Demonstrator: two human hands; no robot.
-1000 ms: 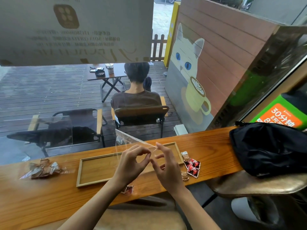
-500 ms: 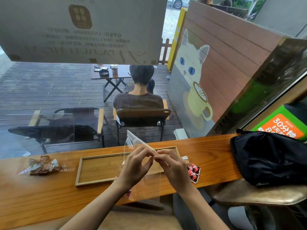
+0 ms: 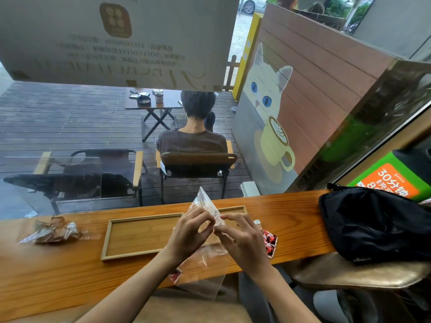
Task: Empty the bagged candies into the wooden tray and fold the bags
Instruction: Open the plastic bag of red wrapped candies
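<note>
A clear plastic bag (image 3: 206, 203) is pinched between my left hand (image 3: 189, 234) and my right hand (image 3: 242, 238) above the right end of the wooden tray (image 3: 140, 234). One corner of the bag sticks up; the rest hangs down over the counter's near edge. The visible part of the tray holds no candies. Red-wrapped candies (image 3: 270, 241) lie on the counter just right of my right hand, and one red candy (image 3: 175, 275) lies under my left wrist. A second clear bag of brown candies (image 3: 54, 231) rests at the left of the counter.
A black bag (image 3: 377, 222) sits on the right end of the wooden counter (image 3: 291, 206). A window runs along the counter's far edge. Beyond the glass a person sits on a chair on a deck. A gold stool (image 3: 361, 273) stands below at the right.
My hands have come together and pinched the clear bag, bunching it so a corner points up. The bag's lower part now hangs over the counter edge.
</note>
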